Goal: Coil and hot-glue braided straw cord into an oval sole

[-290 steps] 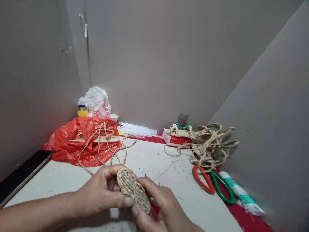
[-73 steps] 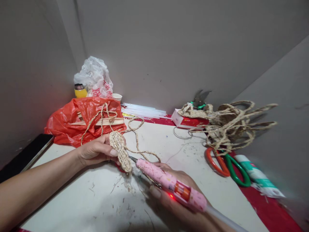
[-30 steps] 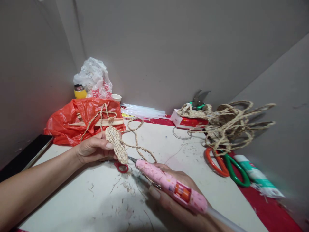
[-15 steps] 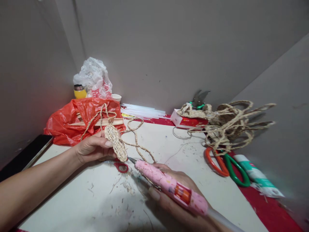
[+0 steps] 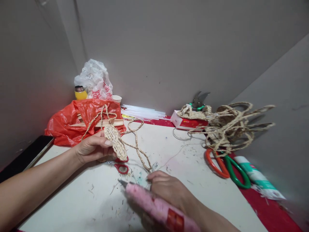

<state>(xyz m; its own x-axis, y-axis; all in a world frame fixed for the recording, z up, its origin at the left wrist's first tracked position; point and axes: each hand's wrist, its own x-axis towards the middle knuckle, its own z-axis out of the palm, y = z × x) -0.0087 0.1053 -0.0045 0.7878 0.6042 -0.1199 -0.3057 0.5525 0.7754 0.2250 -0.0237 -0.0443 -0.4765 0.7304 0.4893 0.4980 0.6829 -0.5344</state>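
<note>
- Braided straw piece (image 5: 116, 141): held tilted above the white table (image 5: 94, 209), pinched by the left hand (image 5: 94, 145), thumb on its face; fingers behind mostly hidden.
- Right hand (image 5: 169, 190): appears wrapped around the pink glue gun (image 5: 154, 206); grip largely concealed from where I stand.
- Nozzle (image 5: 122, 183): apart from the piece. If hot, a careless swing could burn the left thumb.
- Loose cord (image 5: 136, 149): stretches toward the right hand; a sweeping wrist might snag it and tug the piece askew.
- Red scissors (image 5: 122, 169): beneath the piece; lowering the left hand blindly risks a nick.
- Fibre scraps (image 5: 90, 191): could stick to wet glue on contact.
</note>
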